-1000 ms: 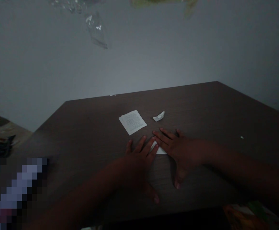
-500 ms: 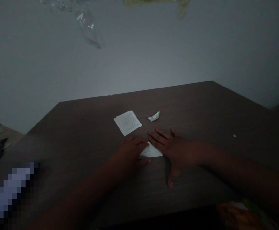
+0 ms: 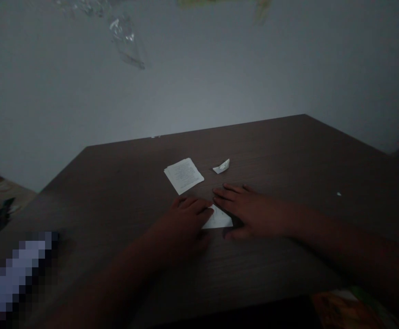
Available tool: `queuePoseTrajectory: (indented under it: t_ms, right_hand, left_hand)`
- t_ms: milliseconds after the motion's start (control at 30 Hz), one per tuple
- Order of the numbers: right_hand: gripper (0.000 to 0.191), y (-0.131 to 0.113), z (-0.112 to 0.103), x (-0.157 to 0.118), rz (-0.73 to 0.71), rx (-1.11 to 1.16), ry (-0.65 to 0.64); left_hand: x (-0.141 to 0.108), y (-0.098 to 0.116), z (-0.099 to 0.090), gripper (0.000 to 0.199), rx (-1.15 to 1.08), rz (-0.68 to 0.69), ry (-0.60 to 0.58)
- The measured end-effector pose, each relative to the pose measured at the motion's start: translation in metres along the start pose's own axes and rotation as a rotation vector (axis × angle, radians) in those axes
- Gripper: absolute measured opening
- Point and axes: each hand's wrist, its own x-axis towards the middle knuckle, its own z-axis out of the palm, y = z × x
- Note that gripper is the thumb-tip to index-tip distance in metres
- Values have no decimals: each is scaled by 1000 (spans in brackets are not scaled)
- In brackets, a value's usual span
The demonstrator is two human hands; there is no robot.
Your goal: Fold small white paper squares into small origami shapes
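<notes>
A dark table [image 3: 271, 151] meets a pale wall [image 3: 220, 82]. The left hand [image 3: 183, 224] bends its fingers over one side of a folded paper [image 3: 217, 219], whether gripping I cannot tell; the right hand [image 3: 252, 210] lies open at the paper's other side. Beyond the left hand lie printed papers [image 3: 184, 176]; beyond the right, a folded scrap [image 3: 221, 167].

Dim light shows palest on the wall [image 3: 199, 91].
</notes>
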Motion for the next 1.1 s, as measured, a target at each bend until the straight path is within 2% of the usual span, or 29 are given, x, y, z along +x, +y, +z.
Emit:
queuePoseTrajectory:
  t_ms: [67, 167, 333, 567, 733, 833, 900, 1100]
  right_hand:
    - [95, 0, 0, 1, -35, -30, 26]
    - [79, 0, -2, 2, -73, -60, 63]
    - [64, 1, -3, 2, -103, -89, 105]
    - [69, 0, -6, 3, -81, -65, 69]
    - [79, 2, -7, 2, -92, -88, 38]
    - [77, 1, -8, 1, -100, -92, 44]
    - [76, 0, -8, 0, -112, -86, 53]
    - [79, -1, -10, 1, -91, -82, 38]
  left_hand:
    - [-1, 2, -2, 49, -23, -9, -18]
    - [-1, -3, 4, 51, -34, -20, -20]
    - [-1, -14, 19, 54, -42, -8, 22]
    - [1, -13, 23, 49, 59, -15, -9]
    - [-3, -2, 6, 55, 60, -18, -64]
    - [-5, 1, -1, 57, 41, -1, -113]
    - [-5, -2, 4, 59, 20, 17, -112]
    - [-5, -21, 33, 64, 10, -12, -67]
